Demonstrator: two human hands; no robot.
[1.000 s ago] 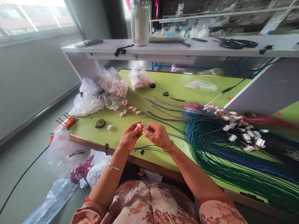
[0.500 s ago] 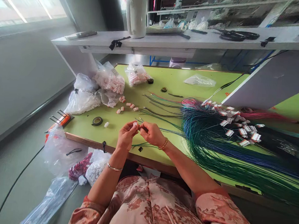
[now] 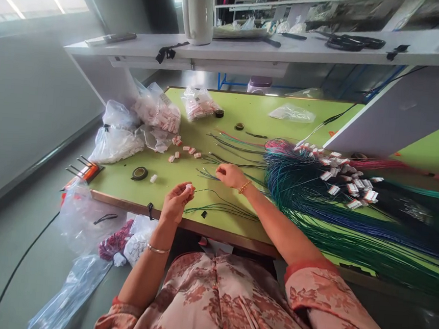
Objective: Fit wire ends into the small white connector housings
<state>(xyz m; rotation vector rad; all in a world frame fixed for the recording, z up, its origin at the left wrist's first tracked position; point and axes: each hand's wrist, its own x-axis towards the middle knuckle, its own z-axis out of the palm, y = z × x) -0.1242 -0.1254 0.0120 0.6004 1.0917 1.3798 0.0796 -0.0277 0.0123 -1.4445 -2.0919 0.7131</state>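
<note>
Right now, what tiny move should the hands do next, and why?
Probably pinch one loose wire with the right hand: it rests right at those wires, and the left hand holds up a white connector with thin wires trailing from it.

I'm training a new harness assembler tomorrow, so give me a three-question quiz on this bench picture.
1. True or false: the left hand holds a small white connector.
2. Which hand rests on the loose wires lying on the table?
3. Fill in: the black tape roll lies on the ___ table top.
Key: 1 true; 2 the right hand; 3 green.
</note>
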